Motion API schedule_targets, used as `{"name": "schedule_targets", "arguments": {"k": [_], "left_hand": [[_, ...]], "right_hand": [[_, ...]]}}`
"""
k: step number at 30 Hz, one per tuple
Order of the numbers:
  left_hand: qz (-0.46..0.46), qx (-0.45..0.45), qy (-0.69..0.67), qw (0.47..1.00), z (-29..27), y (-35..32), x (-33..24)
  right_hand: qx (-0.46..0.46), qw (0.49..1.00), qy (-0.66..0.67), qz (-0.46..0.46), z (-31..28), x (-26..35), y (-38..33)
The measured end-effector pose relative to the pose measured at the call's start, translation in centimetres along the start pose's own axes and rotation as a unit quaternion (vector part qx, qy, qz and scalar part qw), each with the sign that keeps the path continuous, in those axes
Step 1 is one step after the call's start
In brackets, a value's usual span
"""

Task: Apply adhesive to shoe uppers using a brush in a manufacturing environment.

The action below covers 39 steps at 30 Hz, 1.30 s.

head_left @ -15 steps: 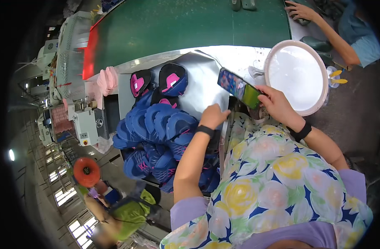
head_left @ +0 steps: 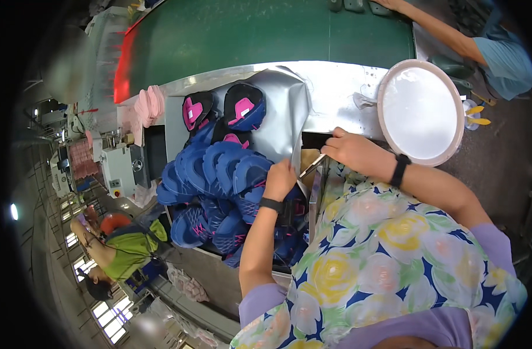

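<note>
In the head view, the right hand [head_left: 350, 152] has its fingers closed on a slim phone [head_left: 313, 165], seen edge-on, its outer end toward the left hand [head_left: 280, 179]. The phone slants above a dark opening [head_left: 317, 139] at the near edge of the metal tabletop [head_left: 338, 107], with a tan piece [head_left: 309, 157] showing inside. The left hand's fingers look pinched on the raised edge of a silver sheet [head_left: 277, 119] (fine contact there is too small to be sure of).

As for progress, the sheet's edge is up and the opening uncovered, while the phone is in hand, not set down. The blue shoe uppers [head_left: 211, 168] lie heaped beside the left hand; two black-and-pink-lined ones [head_left: 243, 110] sit beyond the heap, and neither hand grips any. A pale-rimmed basin [head_left: 381, 104] of white liquid stands beyond the right forearm, untouched. Past it, a co-worker's arm [head_left: 446, 35] reaches over the green belt [head_left: 248, 41].
</note>
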<state>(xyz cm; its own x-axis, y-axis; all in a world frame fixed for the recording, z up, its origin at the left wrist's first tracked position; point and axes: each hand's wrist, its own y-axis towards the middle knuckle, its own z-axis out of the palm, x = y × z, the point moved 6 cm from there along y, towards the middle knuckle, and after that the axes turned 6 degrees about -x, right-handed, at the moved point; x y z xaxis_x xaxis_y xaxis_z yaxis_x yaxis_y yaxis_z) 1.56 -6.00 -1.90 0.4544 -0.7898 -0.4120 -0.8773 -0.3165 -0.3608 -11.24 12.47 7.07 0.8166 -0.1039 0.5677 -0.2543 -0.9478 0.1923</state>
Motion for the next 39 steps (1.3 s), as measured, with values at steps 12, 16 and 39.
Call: {"name": "schedule_targets", "arguments": {"k": [12, 16, 39], "left_hand": [[0.048, 0.000, -0.019, 0.999, -1.4, -1.6, -2.6], [0.029, 0.033, -0.065, 0.997, -0.7, -1.2, -2.4], [0.041, 0.122, 0.024, 0.991, 3.6, 0.9, -3.8]], "right_hand": [[0.107, 0.963, 0.209, -0.133, 12.6, -5.9, 3.0], [0.103, 0.973, 0.161, -0.130, 14.7, -5.7, 3.0], [-0.572, 0.450, -0.022, 0.685, -11.6, -25.4, -48.5]]}}
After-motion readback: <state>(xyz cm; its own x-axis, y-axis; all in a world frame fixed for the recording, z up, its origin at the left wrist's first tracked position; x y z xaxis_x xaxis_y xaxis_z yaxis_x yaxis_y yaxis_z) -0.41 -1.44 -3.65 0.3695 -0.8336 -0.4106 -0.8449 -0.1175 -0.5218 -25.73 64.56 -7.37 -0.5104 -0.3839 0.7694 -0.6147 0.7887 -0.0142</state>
